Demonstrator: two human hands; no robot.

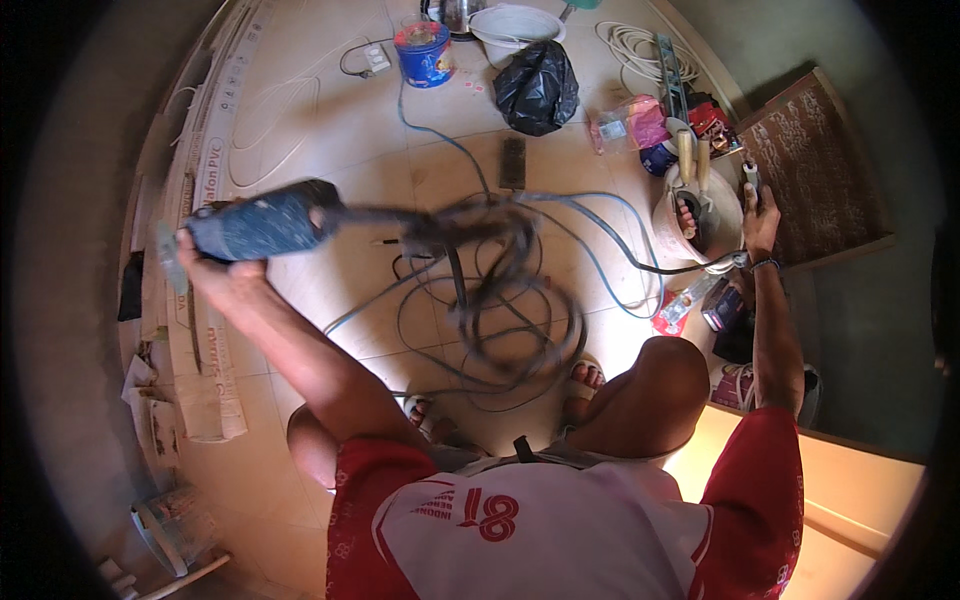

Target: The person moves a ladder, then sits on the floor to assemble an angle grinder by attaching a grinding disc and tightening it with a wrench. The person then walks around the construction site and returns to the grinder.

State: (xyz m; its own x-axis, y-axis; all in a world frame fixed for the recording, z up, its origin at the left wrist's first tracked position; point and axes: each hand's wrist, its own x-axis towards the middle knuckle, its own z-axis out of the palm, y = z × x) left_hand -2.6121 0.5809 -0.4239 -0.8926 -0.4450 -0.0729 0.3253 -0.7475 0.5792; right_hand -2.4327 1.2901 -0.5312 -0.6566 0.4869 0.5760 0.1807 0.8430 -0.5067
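My left hand [228,272] is raised at the left, its fingers wrapped round the end of a blue corded power tool [265,222]. Motion blurs the tool, so its exact kind does not show. A thick dark cord [385,217] runs from it into a loose tangle over the floor. At the right, my right hand [762,222] reaches past the rim of a whitish bucket [668,222]. Its fingers are closed around a small pale-handled thing [750,172] I cannot make out. Trowels with wooden handles [686,155] stand in the bucket.
A brown board [822,165] leans at the right wall. Farther off are a black plastic bag [537,88], a blue tin [425,55], a white basin [515,25] and coiled cable [640,50]. Long cardboard packaging [207,200] lies along the left; a blue cable [600,275] loops near my feet.
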